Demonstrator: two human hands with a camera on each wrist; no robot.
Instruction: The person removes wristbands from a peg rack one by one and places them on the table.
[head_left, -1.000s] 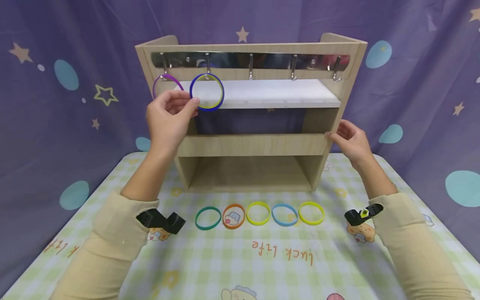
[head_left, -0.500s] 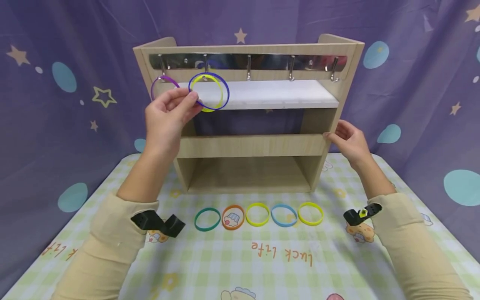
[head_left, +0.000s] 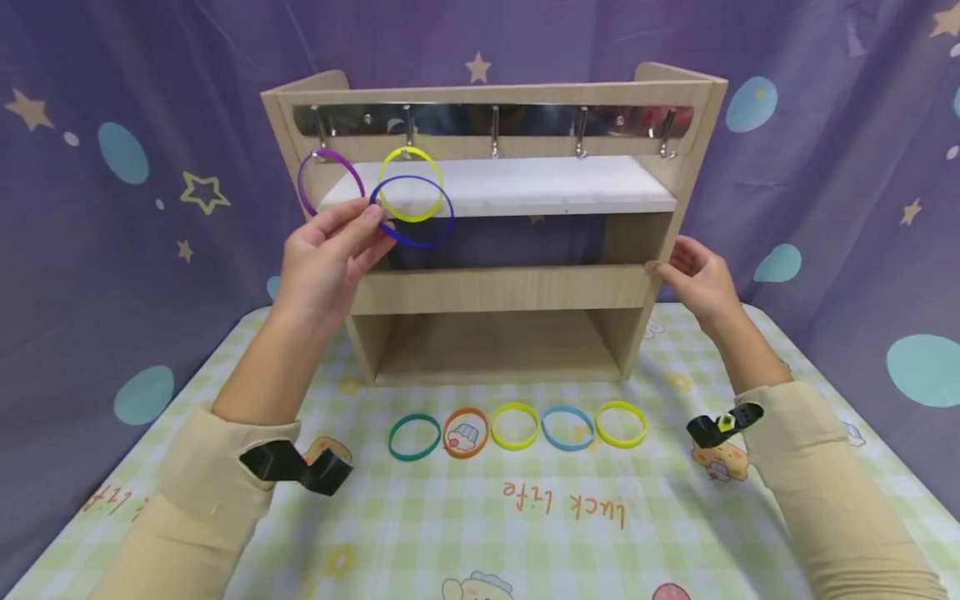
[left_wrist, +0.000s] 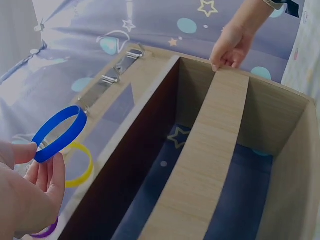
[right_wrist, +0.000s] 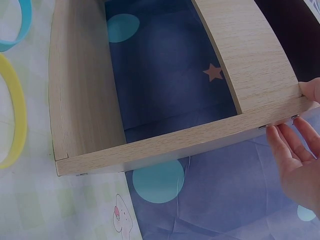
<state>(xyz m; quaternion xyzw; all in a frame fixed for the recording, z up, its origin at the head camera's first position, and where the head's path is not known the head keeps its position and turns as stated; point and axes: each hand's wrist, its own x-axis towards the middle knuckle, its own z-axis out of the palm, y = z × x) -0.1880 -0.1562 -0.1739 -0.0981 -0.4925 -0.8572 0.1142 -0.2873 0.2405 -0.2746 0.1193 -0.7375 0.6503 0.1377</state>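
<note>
My left hand [head_left: 322, 262] pinches a blue silicone wristband [left_wrist: 65, 140] between thumb and fingers, in front of the wooden rack [head_left: 510, 289]. In the head view this band overlaps a yellow wristband [head_left: 414, 219] that hangs from the second hook from the left. A purple wristband [head_left: 348, 164] hangs on the leftmost hook, just behind my left fingers. My right hand [head_left: 701, 279] grips the rack's right side edge, thumb on the front and fingers round the outside, as the right wrist view also shows.
The metal hook strip [head_left: 457, 121] has several hooks; those to the right carry no bands. On the checked tablecloth before the rack lie, in a row, a green [head_left: 415, 460], an orange [head_left: 467, 457], a yellow [head_left: 515, 448], a light blue [head_left: 568, 448] and another yellow wristband [head_left: 622, 446].
The blue band, earlier overlapping the yellow one at the second hook, has come away and down in my left hand. The yellow band stays hanging there. My right hand keeps its place.
</note>
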